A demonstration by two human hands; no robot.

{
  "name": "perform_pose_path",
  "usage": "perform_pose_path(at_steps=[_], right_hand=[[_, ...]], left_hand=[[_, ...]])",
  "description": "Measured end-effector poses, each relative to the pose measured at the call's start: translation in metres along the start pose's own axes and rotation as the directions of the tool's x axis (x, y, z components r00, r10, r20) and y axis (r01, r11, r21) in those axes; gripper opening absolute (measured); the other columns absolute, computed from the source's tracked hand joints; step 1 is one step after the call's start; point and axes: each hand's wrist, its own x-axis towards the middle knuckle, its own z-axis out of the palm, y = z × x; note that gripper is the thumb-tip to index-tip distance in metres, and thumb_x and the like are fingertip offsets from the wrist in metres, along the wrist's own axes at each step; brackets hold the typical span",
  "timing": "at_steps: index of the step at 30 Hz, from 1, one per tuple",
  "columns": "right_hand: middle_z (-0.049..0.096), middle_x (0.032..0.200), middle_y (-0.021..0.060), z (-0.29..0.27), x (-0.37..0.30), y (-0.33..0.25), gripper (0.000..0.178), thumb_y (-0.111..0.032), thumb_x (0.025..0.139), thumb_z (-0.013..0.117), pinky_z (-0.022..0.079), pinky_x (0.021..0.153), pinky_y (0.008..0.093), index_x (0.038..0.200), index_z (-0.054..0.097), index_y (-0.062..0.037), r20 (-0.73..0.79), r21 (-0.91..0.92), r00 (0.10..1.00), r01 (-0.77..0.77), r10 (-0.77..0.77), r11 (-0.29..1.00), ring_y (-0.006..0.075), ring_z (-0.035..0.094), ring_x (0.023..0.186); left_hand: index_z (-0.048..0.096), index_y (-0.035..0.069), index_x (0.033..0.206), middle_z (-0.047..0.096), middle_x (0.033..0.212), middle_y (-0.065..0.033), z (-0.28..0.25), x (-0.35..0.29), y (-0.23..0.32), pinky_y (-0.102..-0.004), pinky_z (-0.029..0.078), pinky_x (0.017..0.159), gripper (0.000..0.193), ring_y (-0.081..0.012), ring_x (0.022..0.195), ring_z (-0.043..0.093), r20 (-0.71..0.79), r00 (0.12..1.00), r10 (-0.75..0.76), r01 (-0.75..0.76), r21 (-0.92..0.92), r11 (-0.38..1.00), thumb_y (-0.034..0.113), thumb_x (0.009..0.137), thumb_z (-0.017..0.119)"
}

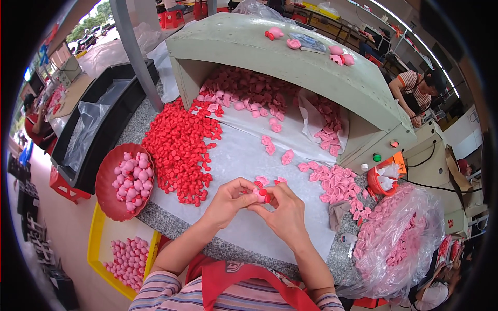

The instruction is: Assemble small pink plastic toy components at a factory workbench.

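Observation:
My left hand (pixel 228 203) and my right hand (pixel 282 210) meet over the white sheet (pixel 228 155) at the middle of the bench. Between their fingertips they pinch a small pink-and-red toy part (pixel 261 195); both hands are closed on it. Just beyond the fingers lie small pink pieces, partly hidden. To the left spreads a big heap of small red parts (pixel 179 147). On the right are loose, curved pink pieces (pixel 334 181). A red fluted bowl (pixel 104 194) holds round pink parts with red bits on them.
A green-grey metal hood (pixel 233 44) arches over more pink pieces (pixel 249 85). At right stand an orange-red cup (pixel 381 191) and a clear bag (pixel 425 217) of pink pieces. A yellow tray (pixel 96 249) and black crates (pixel 78 181) are left. Other people sit farther off.

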Motion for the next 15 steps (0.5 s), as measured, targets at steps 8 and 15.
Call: perform_pose_path(at_steps=[8,15], right_hand=[[0.055,0.069,0.0026,-0.009,0.003,-0.004,0.025,-0.015,0.061,0.077,0.047,0.052,0.0278,0.074,0.059,-0.0052,0.070,0.073,0.998,-0.012,0.007,0.997,0.0152,0.057,0.058],[0.057,0.067,0.0027,0.004,0.003,0.002,0.021,-0.010,0.061,0.076,0.047,0.049,0.0251,0.070,0.059,-0.0038,-0.045,0.189,0.985,0.174,-0.169,0.967,0.0136,0.056,0.055]], left_hand=[[0.055,-0.001,0.094,0.059,0.087,-0.0083,0.002,-0.005,0.009,-0.0269,0.052,0.074,0.015,-0.0145,0.083,0.061,-0.001,0.996,-0.088,0.088,-0.026,0.996,0.001,0.081,0.060],[0.055,-0.001,0.086,0.059,0.086,-0.0072,0.006,-0.012,0.014,-0.0276,0.054,0.068,0.014,-0.0148,0.078,0.062,-0.007,0.998,0.064,-0.063,0.070,0.996,-0.006,0.076,0.063]])
